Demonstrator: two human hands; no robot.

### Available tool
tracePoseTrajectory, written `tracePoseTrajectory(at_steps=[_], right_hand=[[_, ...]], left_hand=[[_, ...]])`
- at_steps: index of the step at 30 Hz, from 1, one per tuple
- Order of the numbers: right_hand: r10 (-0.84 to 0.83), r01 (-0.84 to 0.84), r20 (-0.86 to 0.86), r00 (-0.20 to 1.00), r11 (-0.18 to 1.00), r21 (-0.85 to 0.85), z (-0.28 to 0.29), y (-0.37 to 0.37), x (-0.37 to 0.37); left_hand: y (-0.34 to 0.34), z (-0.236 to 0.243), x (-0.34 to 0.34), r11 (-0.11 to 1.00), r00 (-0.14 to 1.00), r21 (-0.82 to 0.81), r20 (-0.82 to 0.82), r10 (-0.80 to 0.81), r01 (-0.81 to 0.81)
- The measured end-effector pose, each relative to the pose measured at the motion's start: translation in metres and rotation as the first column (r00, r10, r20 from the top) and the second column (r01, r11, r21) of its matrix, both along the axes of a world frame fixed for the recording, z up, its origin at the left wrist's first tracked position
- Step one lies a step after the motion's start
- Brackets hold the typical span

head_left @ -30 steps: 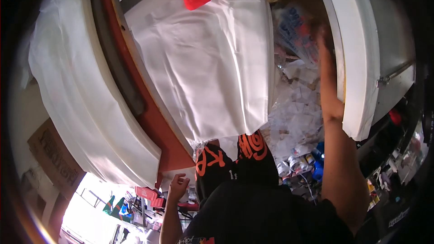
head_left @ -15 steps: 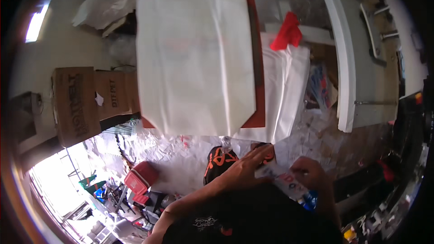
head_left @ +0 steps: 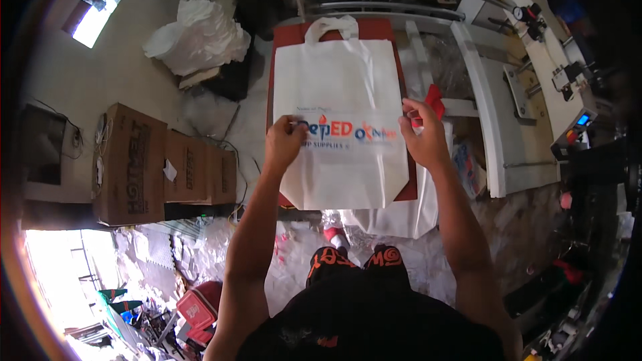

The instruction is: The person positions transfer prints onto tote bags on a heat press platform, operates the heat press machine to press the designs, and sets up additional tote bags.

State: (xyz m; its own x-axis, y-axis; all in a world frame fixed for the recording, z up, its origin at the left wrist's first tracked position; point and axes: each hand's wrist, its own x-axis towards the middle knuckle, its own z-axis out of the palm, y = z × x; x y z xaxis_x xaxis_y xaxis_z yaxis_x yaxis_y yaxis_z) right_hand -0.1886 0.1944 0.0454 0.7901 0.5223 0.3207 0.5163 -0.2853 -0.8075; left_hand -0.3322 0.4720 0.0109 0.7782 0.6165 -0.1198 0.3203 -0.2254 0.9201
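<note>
Across the clear film (head_left: 342, 132) between my hands runs large lettering in blue, orange and red, with a torch shape near my left hand; smaller dark print sits above and below it. Bold dark capitals mark the large cardboard box (head_left: 130, 167) well to the left of my left hand. The white bag (head_left: 341, 83) lies flat between and beyond my hands, its loop handle pointing away from me, lightly creased, with slanted near corners, on a red board (head_left: 384, 29). My left hand (head_left: 284, 140) is curled at the film's left end; my right hand (head_left: 424, 135) is half curled at the other, thumb and forefinger apart. The ends are blurred, so I cannot tell whether either hand pinches the film. A red cloth (head_left: 435, 102) lies just beyond my right hand. Half a second ago the film was down by my chest and the bag's front was bare.
</note>
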Motion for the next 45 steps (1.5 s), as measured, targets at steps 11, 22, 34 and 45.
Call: tracePoseTrajectory(at_steps=[11,22,34,45], right_hand=[[-0.016,0.090,0.434,0.901,0.984,-0.152,-0.060,0.056,-0.014],[0.054,0.125,0.434,0.899,0.920,-0.372,-0.093,0.045,-0.014],[0.042,0.206,0.407,0.912,0.812,-0.546,-0.098,0.038,-0.015],[0.013,0.205,0.432,0.902,0.867,-0.453,-0.102,0.036,-0.014]], left_hand=[[0.059,-0.050,0.046,0.964,0.976,0.246,-0.166,0.140,-0.096],[0.011,-0.062,0.000,0.641,0.996,0.764,-0.020,-0.089,0.073],[0.015,-0.069,0.001,0.649,0.997,0.760,0.047,-0.055,0.000],[0.016,-0.076,0.001,0.658,0.995,0.751,0.097,-0.036,-0.050]])
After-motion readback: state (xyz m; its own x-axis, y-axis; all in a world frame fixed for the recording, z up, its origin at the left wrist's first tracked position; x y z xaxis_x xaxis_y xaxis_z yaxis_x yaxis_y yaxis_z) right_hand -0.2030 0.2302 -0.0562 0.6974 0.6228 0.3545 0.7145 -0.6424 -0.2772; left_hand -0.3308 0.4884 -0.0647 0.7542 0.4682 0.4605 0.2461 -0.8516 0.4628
